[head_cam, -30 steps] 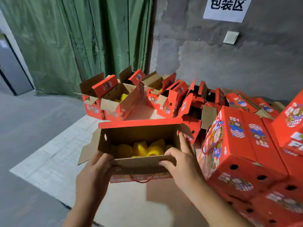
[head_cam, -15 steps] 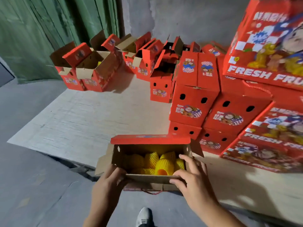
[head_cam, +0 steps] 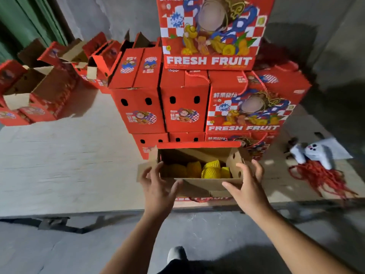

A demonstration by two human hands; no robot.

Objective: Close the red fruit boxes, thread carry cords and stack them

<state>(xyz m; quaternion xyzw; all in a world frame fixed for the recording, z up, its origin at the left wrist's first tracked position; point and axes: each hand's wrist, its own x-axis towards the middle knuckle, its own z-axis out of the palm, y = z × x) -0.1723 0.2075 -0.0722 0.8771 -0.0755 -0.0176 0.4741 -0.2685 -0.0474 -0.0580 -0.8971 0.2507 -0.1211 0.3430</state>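
The open box (head_cam: pixel 199 175) now sits on the board platform (head_cam: pixel 69 165) directly in front of the stack of closed boxes (head_cam: pixel 185 101), set down since a second ago. Left hand (head_cam: pixel 158 186) and right hand (head_cam: pixel 246 182) are spread, released at its side flaps; closing comes next. Its cord (head_cam: pixel 199 200) and front face are mostly hidden.

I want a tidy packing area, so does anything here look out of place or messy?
Yes. A loose tangle of red cords sprawls on the platform right of the open box, beside white gloves. Far left, unclosed boxes sit jumbled at angles.
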